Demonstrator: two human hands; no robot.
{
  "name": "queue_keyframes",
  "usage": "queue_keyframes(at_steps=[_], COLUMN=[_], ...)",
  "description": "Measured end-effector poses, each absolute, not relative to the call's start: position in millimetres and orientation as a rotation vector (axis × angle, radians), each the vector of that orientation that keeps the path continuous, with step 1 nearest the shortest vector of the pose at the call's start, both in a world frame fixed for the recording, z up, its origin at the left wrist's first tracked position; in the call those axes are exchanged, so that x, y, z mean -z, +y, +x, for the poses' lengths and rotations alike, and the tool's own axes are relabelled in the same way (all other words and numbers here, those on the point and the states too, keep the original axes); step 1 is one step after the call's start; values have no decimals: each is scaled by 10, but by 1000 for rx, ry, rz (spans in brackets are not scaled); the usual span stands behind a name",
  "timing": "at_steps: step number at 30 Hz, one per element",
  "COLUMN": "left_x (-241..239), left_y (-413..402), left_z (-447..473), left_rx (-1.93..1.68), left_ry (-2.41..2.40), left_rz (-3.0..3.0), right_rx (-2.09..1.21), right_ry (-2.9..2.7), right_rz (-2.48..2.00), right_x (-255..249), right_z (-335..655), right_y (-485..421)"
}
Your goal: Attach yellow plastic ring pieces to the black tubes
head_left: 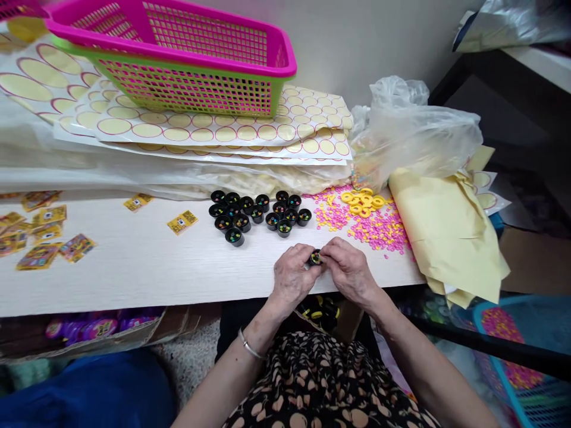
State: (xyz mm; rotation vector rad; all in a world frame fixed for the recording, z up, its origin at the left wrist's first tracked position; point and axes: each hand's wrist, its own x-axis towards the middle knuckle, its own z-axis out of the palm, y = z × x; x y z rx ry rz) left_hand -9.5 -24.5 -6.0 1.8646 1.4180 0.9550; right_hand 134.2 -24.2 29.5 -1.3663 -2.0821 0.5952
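Observation:
Near the table's front edge, my left hand (292,270) is closed around the side of a small round black cup (315,257) with coloured bits inside. The fingertips of my right hand (348,266) are pinched together at the cup's right rim; whatever they hold, if anything, is too small to make out. Just beyond my hands stand several more black cups (233,211) in two clusters, with coloured bits in them. To the right lie a spread of small pink and yellow beads (379,232) and a heap of yellow rings (363,201).
Yellow printed packets (42,232) lie at the left. A pink and green basket (187,65) stands on sticker sheets (214,128) at the back. A plastic bag (410,131) and folded yellow paper (446,232) bound the right side. Below the table edge sits a box of black and yellow parts (323,312).

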Motion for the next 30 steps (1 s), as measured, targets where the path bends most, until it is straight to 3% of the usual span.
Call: queue_keyframes(at_steps=[15,22,27,30], left_x=[17,17,44,46], left_y=[-252,-234,-233,-238], left_z=[-105,-118,-116,-113], left_rx=[-930,-899,-919,-927], left_ry=[1429,1435,1433,1443], left_rz=[1909,1931,1895,1874], right_rx=[-51,-366,-814,-674], right_ry=[-2594,-2416,-2046,-1916], right_rz=[-1418,-1574,-1336,-1350], right_x=[-410,-466,-401,-322], right_z=[1194,1180,1373,1628], right_y=[-199,-191,-139,66])
